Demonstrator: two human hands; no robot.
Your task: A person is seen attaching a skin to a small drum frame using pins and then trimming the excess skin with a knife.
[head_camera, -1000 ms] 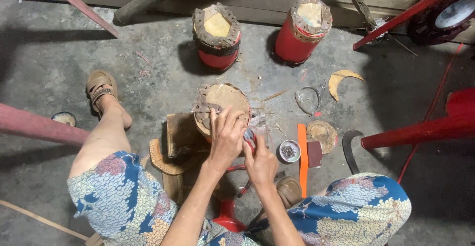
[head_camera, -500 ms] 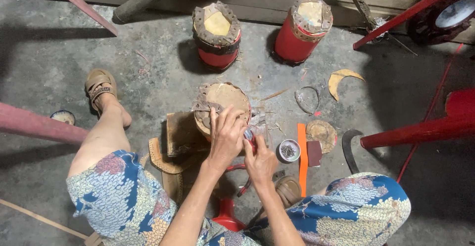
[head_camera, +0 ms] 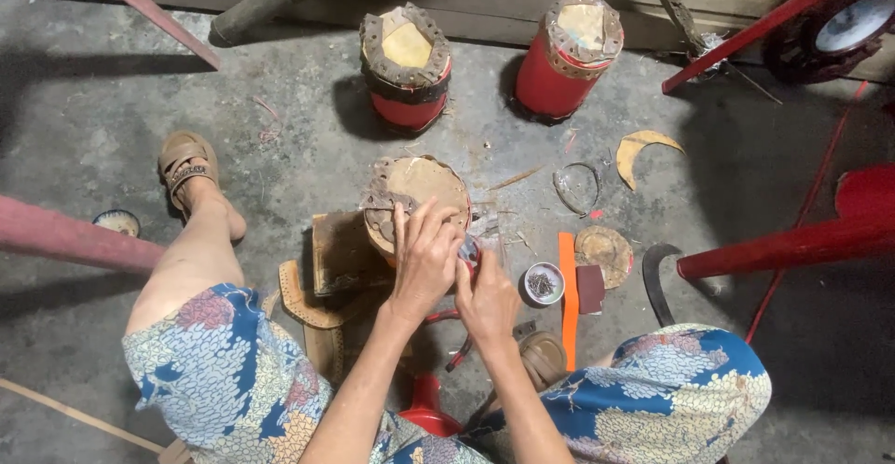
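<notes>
Leather-covered, the small drum [head_camera: 417, 193] is standing on the concrete floor [head_camera: 140, 82] between the person's knees, right in front of both hands. From the head view, the left hand [head_camera: 424, 263] is lying over the near rim of this drum, its fingers [head_camera: 403, 221] curling down onto the edge of the skin and pressing it. The right hand [head_camera: 487, 298] is sitting just beside it, touching it, with the fingers closed around something small and dark at the drum's side; I cannot tell what this thing is, because the hands are covering it. A wooden block [head_camera: 340, 254] is lying against the left side of the drum, and a curved leather piece [head_camera: 303, 301] is lying under it.

To the right, a small round tin [head_camera: 543, 283] with dark small pieces inside is waiting near the right hand, next to an orange strip [head_camera: 568, 296] and a round leather disc [head_camera: 603, 251]. Two red drums [head_camera: 406, 68] [head_camera: 569, 54] are standing further away, near the wall.

For working well at the rim, I think the left hand should be keeping the skin tight and flat while the right hand is working slowly, close to the edge, so the drum is not tipping.
</notes>
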